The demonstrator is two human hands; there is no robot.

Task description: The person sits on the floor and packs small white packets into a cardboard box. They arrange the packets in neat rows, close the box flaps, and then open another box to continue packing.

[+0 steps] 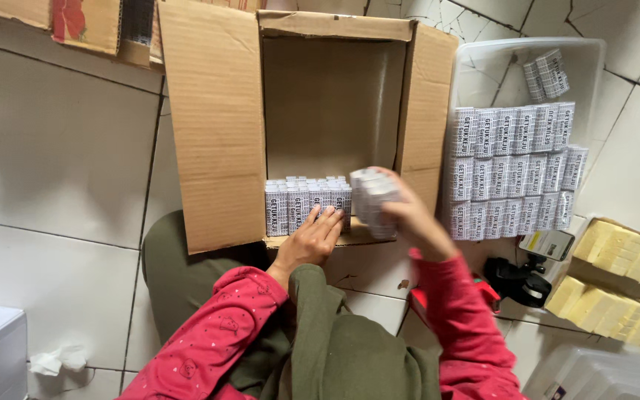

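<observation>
The person sits on a tiled floor [53, 148] facing an open cardboard box [216, 118] that lies on its side, flaps spread.

Left hand [311, 241]: flat and open, fingers together, palm pressed against the front of a row of small white packets [307, 204] standing upright along the near edge inside the box. It holds nothing.

Right hand [409, 215]: raised just right of that row, fingers closed around a bundle of white packets [372, 200]. The bundle sits at the box mouth, touching or nearly touching the right end of the row; which one cannot be told.

Both arms wear red sleeves [209, 341].

Right of the box stands a clear plastic bin [594, 59] holding many more of the same packets [512, 170], stacked in neat rows, with a couple loose at the back. Farther right lie pale yellow blocks [620, 274] in two groups. A black tape dispenser [520, 281] rests on the floor below the bin. A crumpled tissue [57, 361] lies at lower left.
</observation>
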